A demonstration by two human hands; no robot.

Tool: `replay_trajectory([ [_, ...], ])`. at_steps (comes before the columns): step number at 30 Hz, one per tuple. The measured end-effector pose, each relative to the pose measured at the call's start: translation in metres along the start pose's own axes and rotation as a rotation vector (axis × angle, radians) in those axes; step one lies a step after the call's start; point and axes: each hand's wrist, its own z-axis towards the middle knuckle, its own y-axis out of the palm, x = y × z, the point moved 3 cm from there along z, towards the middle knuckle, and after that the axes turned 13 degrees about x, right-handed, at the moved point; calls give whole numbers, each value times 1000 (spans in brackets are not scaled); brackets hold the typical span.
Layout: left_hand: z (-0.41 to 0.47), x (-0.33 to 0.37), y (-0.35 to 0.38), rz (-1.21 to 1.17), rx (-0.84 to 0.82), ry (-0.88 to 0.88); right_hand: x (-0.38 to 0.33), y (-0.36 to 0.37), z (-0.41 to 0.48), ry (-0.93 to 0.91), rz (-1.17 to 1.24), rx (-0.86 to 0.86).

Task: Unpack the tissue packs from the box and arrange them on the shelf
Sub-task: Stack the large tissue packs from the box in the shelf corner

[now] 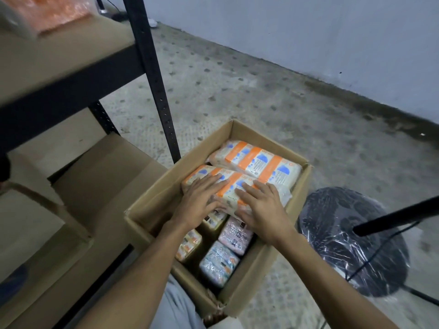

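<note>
An open cardboard box (240, 284) stands on the floor in front of me. Inside lie several tissue packs with orange bands and blue marks. Both hands rest on the nearest top pack (231, 187): my left hand (200, 201) lies flat on its left part with thumb at the near edge, my right hand (261, 208) covers its right end, fingers curled over the near side. Another orange-banded pack (259, 162) lies behind it. Smaller packs, one pink (236, 235) and one bluish (218, 263), stand lower in the box. The shelf board (61, 55) is at upper left.
A black metal shelf post (154, 77) rises just left of the box. An orange plastic-wrapped bundle (59, 13) sits on the upper shelf. Flattened cardboard (95, 186) covers the lower shelf. A plastic-wrapped black round base (351, 241) with a pole stands to the right. Grey wall behind.
</note>
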Motion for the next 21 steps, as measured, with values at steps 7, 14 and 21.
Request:
replay_trajectory([
  [7, -5, 18, -15, -35, 114, -9, -7, -21, 2, -27, 47, 81],
  [14, -12, 43, -50, -44, 183, -27, -26, -58, 4, -62, 55, 109],
  [21, -18, 88, -108, -3, 282, 34, -52, -117, 6, -135, 40, 275],
])
